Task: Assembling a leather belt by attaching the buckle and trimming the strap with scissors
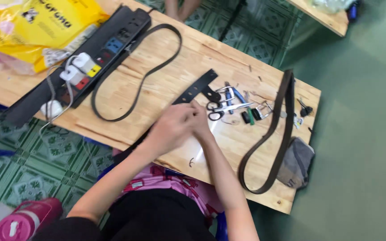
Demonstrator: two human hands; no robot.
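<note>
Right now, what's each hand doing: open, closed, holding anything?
Left hand: closed, grip on the black punched strap.
Right hand: closed at the same strap; exact grip cannot be told.

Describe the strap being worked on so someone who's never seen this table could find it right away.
On the long wooden table, look where both hands meet: the left hand and right hand pinch a flat black strap. Unlike the looped brown belt and thin black loop, it is short, straight and punched with holes.
</note>
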